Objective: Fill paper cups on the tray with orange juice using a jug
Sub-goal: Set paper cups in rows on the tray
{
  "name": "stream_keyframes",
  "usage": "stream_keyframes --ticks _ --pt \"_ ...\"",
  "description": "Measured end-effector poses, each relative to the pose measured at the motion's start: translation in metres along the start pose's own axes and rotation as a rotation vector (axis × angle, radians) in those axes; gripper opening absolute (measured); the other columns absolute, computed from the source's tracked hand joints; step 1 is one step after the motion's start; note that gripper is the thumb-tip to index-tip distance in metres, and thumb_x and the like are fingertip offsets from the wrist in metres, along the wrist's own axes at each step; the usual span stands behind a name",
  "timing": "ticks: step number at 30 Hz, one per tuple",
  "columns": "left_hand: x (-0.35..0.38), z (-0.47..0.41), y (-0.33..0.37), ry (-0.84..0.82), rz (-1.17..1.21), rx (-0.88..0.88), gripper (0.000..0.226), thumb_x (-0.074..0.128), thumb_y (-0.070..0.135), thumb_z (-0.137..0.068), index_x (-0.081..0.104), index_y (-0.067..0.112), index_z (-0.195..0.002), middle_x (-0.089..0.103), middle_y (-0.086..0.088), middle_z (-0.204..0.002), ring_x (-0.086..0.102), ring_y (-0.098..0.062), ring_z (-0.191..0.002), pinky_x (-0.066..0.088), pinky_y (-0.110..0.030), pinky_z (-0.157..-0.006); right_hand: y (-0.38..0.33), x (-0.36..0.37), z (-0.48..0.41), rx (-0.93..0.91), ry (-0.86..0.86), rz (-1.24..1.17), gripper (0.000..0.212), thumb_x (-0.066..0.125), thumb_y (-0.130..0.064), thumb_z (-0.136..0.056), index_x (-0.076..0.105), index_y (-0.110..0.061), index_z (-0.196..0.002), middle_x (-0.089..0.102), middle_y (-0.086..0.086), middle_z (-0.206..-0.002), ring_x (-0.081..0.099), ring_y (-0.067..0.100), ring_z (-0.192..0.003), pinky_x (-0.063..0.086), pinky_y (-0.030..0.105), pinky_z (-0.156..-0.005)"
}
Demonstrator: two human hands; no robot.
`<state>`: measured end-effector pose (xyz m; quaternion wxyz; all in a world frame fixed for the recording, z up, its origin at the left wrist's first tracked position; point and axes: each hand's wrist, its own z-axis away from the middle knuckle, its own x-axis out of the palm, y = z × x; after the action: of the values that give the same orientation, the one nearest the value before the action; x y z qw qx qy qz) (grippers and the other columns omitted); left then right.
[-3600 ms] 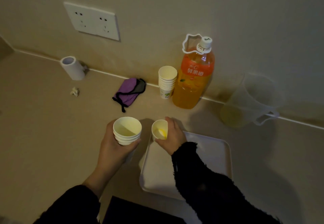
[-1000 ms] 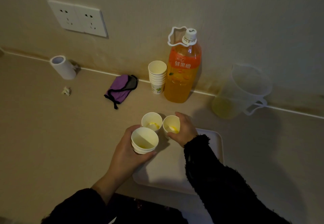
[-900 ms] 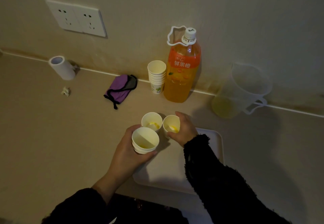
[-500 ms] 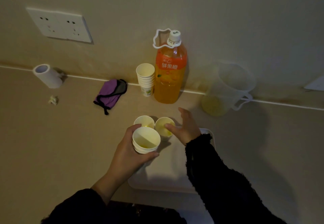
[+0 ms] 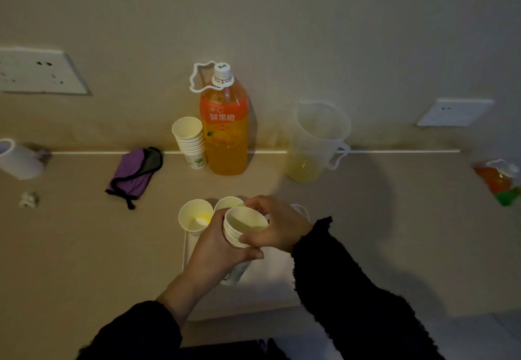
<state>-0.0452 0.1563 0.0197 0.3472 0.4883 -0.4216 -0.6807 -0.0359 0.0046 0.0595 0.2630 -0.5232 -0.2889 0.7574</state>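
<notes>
Head view.
A: The right hand (image 5: pixel 277 225) is now pinching the top of the nested stack (image 5: pixel 244 225), which the left hand (image 5: pixel 217 249) is gripping above the tray (image 5: pixel 270 283).
B: Half a second ago it was opening off the second cup (image 5: pixel 227 204). Third cup is coming next; the jug (image 5: pixel 315 139) is waiting by the wall.

A purple pouch (image 5: pixel 134 173) with black trim lies on the bench (image 5: pixel 70 246). To its left are a white roll (image 5: pixel 17 159) on its side and a crumpled scrap (image 5: pixel 28 199). The wall carries a left socket (image 5: pixel 39 72) and a right socket (image 5: pixel 454 112). An orange-green packet (image 5: pixel 500 180) lies at the bench's right edge.
</notes>
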Motion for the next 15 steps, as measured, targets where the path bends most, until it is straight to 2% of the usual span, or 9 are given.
stream_keyframes --ticks 2,5,8,11,13,15 --pt "0.002 0.0 0.001 -0.029 -0.008 0.016 0.076 0.092 0.022 -0.049 0.05 0.022 -0.113 0.062 0.016 -0.099 0.053 0.021 -0.087 0.04 -0.001 -0.068 0.003 -0.002 0.005 0.007 0.034 0.009 0.068 0.08 -0.029 -0.073 0.05 -0.015 -0.133 0.056 -0.004 -0.128 0.052 0.005 -0.104 0.034 0.007 -0.075" --pt "0.004 0.0 0.001 -0.048 -0.009 0.0 0.071 0.075 0.051 -0.043 0.053 0.033 -0.108 0.067 0.016 -0.098 0.058 0.013 -0.089 0.044 -0.005 -0.069 0.005 -0.003 0.009 0.035 0.051 0.04 0.071 0.079 -0.034 -0.073 0.044 -0.019 -0.132 0.058 -0.009 -0.122 0.055 0.003 -0.101 0.032 -0.001 -0.067" --pt "0.005 0.002 -0.003 -0.054 -0.02 0.001 0.067 0.072 0.052 -0.044 0.054 0.035 -0.107 0.069 0.014 -0.097 0.062 0.007 -0.088 0.049 -0.012 -0.072 0.008 -0.004 0.009 0.031 0.067 0.051 0.066 0.078 -0.033 -0.072 0.043 -0.018 -0.126 0.057 -0.01 -0.11 0.051 0.002 -0.087 0.031 -0.005 -0.062" --pt "0.006 0.005 -0.004 -0.062 -0.018 0.002 0.064 0.074 0.05 -0.048 0.058 0.03 -0.107 0.071 0.013 -0.096 0.065 0.002 -0.086 0.053 -0.027 -0.075 0.011 -0.006 0.009 0.035 0.088 0.014 0.061 0.079 -0.033 -0.072 0.045 -0.017 -0.121 0.055 -0.011 -0.105 0.052 0.006 -0.087 0.035 0.0 -0.065" --pt "0.005 0.006 -0.005 -0.058 -0.014 -0.01 0.063 0.075 0.048 -0.047 0.058 0.031 -0.106 0.07 0.015 -0.095 0.065 0.003 -0.085 0.052 -0.024 -0.074 0.012 -0.009 0.008 0.052 0.093 -0.056 0.062 0.079 -0.035 -0.071 0.045 -0.018 -0.12 0.053 -0.013 -0.104 0.054 0.007 -0.092 0.042 0.008 -0.077" --pt "0.004 0.006 -0.008 -0.046 -0.042 -0.025 0.066 0.078 0.046 -0.048 0.057 0.03 -0.109 0.069 0.016 -0.097 0.063 0.006 -0.087 0.048 -0.018 -0.072 0.014 -0.019 0.005 0.079 0.122 -0.207 0.063 0.08 -0.037 -0.065 0.044 -0.023 -0.114 0.053 -0.014 -0.1 0.056 0.007 -0.091 0.049 0.025 -0.085"
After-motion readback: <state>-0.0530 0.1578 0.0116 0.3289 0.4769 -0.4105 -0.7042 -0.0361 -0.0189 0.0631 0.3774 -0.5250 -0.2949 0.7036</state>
